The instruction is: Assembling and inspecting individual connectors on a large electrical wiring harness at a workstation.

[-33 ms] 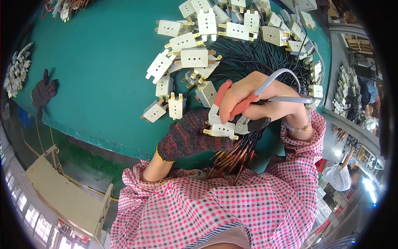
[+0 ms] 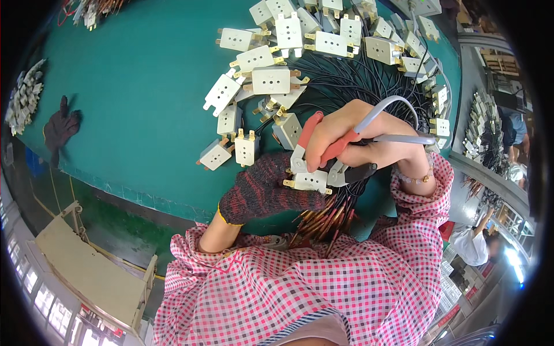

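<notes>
My left hand (image 2: 262, 187), in a dark knitted glove with red flecks, is closed around a small white block with brass tabs (image 2: 310, 181). The block's face carries several small holes. My bare right hand (image 2: 360, 132) grips a clamp tool with red handles (image 2: 309, 131), metal jaw pieces and a black-covered part (image 2: 361, 173). The metal pieces meet the upper edge of the held block; the exact contact is hidden. A thick grey cable (image 2: 398, 101) loops from the tool over my right hand. Below the block hangs a bundle of copper-coloured wire ends (image 2: 326, 219).
Many similar white blocks (image 2: 270, 80) with black wires (image 2: 352, 78) lie heaped on the green table mat (image 2: 144, 104). An empty dark glove (image 2: 62, 127) rests at left, beyond it another pile of pale parts (image 2: 24, 98). A beige folding chair (image 2: 92, 271) stands lower left. People work at right.
</notes>
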{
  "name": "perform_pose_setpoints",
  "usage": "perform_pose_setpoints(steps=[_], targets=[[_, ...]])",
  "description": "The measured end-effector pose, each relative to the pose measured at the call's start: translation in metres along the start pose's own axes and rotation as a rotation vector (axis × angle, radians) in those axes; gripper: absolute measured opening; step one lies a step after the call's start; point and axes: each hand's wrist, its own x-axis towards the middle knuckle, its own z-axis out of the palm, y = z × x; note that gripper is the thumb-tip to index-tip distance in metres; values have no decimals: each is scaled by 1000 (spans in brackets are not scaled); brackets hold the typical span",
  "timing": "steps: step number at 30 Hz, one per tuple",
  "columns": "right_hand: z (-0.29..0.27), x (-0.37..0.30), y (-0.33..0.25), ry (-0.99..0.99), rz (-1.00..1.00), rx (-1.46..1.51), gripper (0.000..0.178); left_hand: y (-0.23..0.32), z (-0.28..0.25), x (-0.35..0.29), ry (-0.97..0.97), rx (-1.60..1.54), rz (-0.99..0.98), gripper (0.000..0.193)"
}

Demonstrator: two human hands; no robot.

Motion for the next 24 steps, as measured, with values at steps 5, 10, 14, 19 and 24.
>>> perform_pose_setpoints(steps=[5,10,14,19,24], targets=[[12,4,-3,43,-70,-20,26,-6,-3,0,14,45,128,45],[16,5,3,65,-76,78,22,-7,-9,2,17,254,274,51],[17,3,7,59,-90,99,21,-7,-10,-4,85,377,264,54],[18,4,9,53,-106,92,21,3,-20,-4,49,623,224,58],[18,5,10,54,-97,111,21,-2,-19,-3,76,752,344,61]])
